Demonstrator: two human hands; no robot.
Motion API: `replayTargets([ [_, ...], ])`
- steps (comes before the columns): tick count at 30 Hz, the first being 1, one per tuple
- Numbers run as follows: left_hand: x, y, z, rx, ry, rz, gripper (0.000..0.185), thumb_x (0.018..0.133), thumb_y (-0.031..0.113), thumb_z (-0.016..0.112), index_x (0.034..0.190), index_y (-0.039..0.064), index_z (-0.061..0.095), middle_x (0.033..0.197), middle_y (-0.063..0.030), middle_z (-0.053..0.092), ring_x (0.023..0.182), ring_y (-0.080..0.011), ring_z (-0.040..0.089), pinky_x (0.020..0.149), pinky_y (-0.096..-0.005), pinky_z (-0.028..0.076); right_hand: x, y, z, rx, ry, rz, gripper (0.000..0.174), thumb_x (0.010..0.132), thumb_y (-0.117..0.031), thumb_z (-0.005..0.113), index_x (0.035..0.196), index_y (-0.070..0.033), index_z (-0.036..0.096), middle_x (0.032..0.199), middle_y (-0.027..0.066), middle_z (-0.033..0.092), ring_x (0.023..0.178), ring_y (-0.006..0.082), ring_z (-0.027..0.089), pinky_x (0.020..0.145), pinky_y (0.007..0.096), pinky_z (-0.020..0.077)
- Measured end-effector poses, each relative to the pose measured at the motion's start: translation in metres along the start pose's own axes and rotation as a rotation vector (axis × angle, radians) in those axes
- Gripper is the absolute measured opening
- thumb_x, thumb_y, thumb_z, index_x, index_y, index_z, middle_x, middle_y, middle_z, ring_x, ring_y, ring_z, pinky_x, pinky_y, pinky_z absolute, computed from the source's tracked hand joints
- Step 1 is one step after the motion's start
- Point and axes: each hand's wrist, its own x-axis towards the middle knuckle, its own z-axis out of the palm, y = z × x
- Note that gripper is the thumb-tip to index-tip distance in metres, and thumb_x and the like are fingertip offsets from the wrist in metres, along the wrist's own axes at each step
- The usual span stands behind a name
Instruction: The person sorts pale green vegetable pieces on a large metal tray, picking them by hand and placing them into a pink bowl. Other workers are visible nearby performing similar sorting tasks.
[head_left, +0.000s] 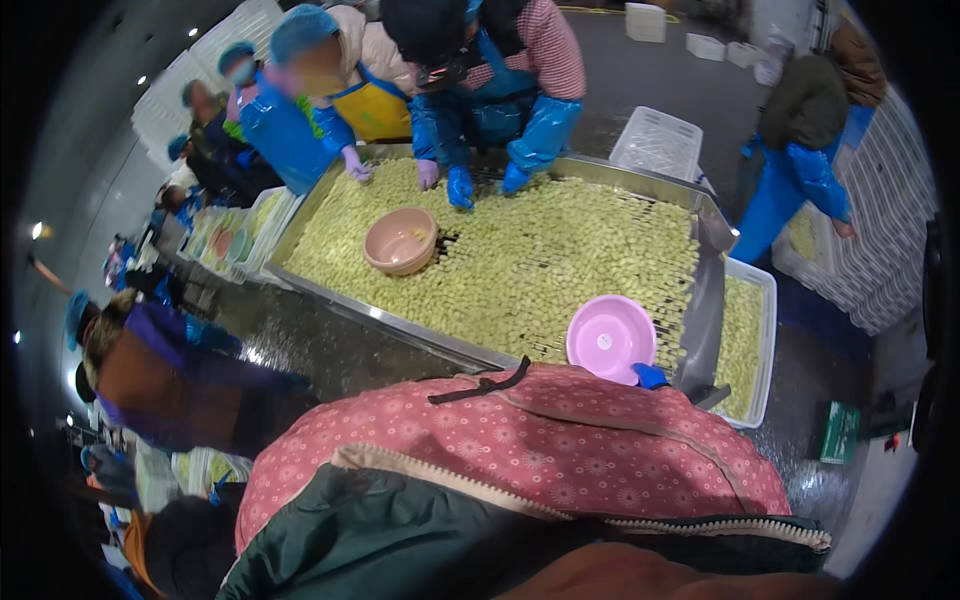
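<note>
My right hand (649, 376), in a blue glove, is at the lower right rim of a pink plastic basin (611, 337) and appears to grip it; the sleeve hides most of the hand. No contents show in the basin, only a small white round mark on its bottom. It sits over a metal-edged sorting table (375, 309) spread with small pale-green pieces of produce (510, 277). My left hand is out of view. Farther left, a peach plastic basin (401, 240) stands among the produce, with a few pieces inside.
Across the table, two workers (495, 82) reach gloved hands into the produce. A white crate (742, 345) of produce stands at the table's right end. Beyond it, another person (802, 150) bends beside stacked white crates (877, 232). A worker in brown (165, 367) is at left.
</note>
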Motion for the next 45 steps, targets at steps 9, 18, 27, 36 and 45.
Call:
replayTargets([
  [9,-0.048,-0.019,0.030,-0.007,0.030,-0.091,0.028,0.096,0.028,0.054,0.114,0.010,0.067,0.103,-0.0072,0.069,0.084,-0.0133,0.062,0.074,-0.0295,0.051,0.003,0.016,0.000,0.116,0.089,0.087,0.037,0.082,-0.021,0.068,0.108,0.005,0.063,0.093,0.0158,0.068,0.076,0.0285,0.068,0.055,0.0385,0.0569],
  [18,-0.036,-0.026,0.035,-0.065,-0.077,-0.037,0.030,0.095,0.028,0.055,0.118,0.012,0.066,0.107,-0.0067,0.069,0.088,-0.0119,0.062,0.078,-0.0290,0.051,-0.022,-0.009,-0.002,0.273,0.041,0.186,0.037,0.085,-0.019,0.066,0.114,0.003,0.060,0.101,0.0162,0.067,0.078,0.0263,0.069,0.063,0.0378,0.0601],
  [27,0.024,-0.005,-0.100,-0.977,-0.040,0.289,0.036,0.095,0.029,0.056,0.128,0.014,0.060,0.111,-0.0068,0.068,0.097,-0.0169,0.064,0.084,-0.0337,0.051,-0.040,-0.032,-0.008,0.169,0.183,0.380,0.042,0.081,-0.027,0.073,0.110,0.002,0.064,0.090,0.0105,0.069,0.067,0.0213,0.066,0.052,0.0337,0.0533],
  [36,0.119,-0.118,-0.238,-1.760,0.567,0.175,0.044,0.096,0.036,0.052,0.129,0.006,0.051,0.129,-0.0152,0.057,0.109,-0.0314,0.060,0.086,-0.0430,0.053,-0.027,-0.046,0.063,0.371,-0.020,0.531,0.041,0.090,-0.012,0.060,0.125,0.008,0.055,0.121,0.0140,0.062,0.106,0.0255,0.061,0.094,0.0361,0.0494],
  [45,0.131,-0.091,-0.261,-1.272,0.570,0.307,0.032,0.086,0.004,0.060,0.118,0.002,0.064,0.107,-0.0124,0.068,0.089,-0.0183,0.064,0.074,-0.0283,0.052,-0.040,-0.074,0.102,0.095,0.118,0.493,0.040,0.090,-0.014,0.061,0.124,0.006,0.057,0.114,0.0136,0.065,0.094,0.0253,0.066,0.077,0.0364,0.0567],
])
